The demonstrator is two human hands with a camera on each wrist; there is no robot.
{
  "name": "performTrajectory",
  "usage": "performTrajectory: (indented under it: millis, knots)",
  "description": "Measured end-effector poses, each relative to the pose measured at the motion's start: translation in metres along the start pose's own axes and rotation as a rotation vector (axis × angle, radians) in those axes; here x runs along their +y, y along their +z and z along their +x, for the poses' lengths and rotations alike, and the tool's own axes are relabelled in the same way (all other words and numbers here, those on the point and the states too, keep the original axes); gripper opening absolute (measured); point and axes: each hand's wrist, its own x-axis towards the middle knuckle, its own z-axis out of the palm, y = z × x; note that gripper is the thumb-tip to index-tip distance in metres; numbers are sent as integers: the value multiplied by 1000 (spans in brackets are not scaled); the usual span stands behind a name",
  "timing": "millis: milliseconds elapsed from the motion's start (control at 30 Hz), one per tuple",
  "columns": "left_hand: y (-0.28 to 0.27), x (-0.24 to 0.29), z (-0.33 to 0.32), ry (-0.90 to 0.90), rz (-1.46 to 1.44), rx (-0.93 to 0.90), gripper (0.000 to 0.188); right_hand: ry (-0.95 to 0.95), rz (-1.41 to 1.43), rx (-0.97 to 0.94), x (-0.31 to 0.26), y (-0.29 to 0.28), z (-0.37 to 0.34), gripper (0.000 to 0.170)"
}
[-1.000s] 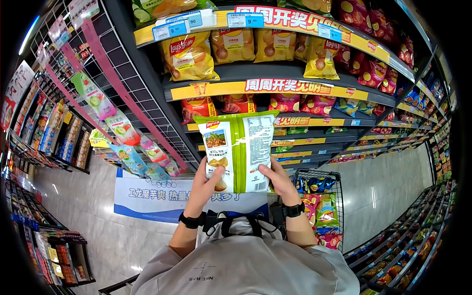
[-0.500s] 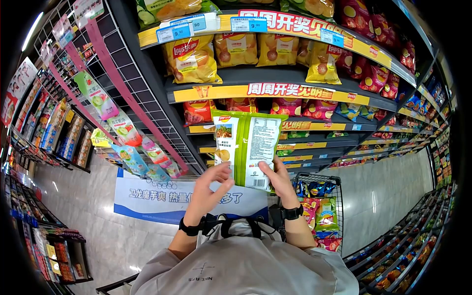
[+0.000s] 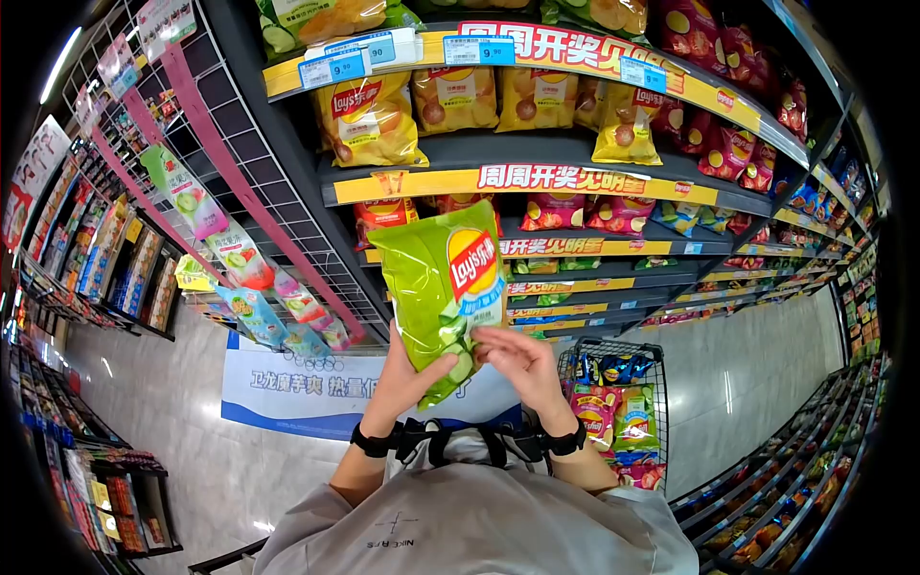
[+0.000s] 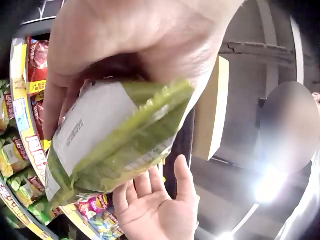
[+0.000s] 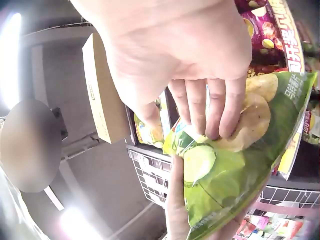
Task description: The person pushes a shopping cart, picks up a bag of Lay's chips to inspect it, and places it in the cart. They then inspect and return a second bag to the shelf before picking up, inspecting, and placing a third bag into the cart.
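Note:
A green Lay's potato chip bag is held up in front of the shelves, its printed front with logo and cucumber slices facing the head camera. My left hand grips its lower left edge, thumb across the front and fingers behind. Beside the bag's lower right side is my right hand, its fingers extended over the front. In the right wrist view those fingers lie nearly straight across the printed chips on the bag. The left wrist view shows the bag's bottom seam and white back panel, with the right palm beneath.
Shelves of yellow Lay's bags and red bags rise ahead. A wire cart with several snack bags stands at the right. To the left is a wire grid rack with hanging pouches. A floor sign lies below.
The bag has turned from its back panel to its front. The left hand let go, then took hold again at the left edge. The right hand has released its grip.

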Motion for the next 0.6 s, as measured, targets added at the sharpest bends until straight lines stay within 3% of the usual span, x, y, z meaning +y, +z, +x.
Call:
performTrajectory:
  millis: [133,233,300,333,467,533,600]
  knots:
    - [0,2,2,-65,-155,42,76,16,-3,10,4,-8,-5,29]
    - [0,5,-1,-94,-211,32,76,5,-37,138,19,-31,-6,25]
    - [-1,5,-3,-115,-254,34,77,-152,-163,335,23,-40,0,27]
    - [-5,4,-4,-138,-304,27,77,-82,-193,345,17,-43,0,38]
    - [-11,1,-7,-156,-400,-24,70,137,85,197,16,-53,-1,49]
    - [-12,1,-1,-144,-397,-43,67,188,134,177,21,-55,-2,47]
    - [-11,3,8,-143,-136,31,60,240,182,155,21,-54,-3,45]
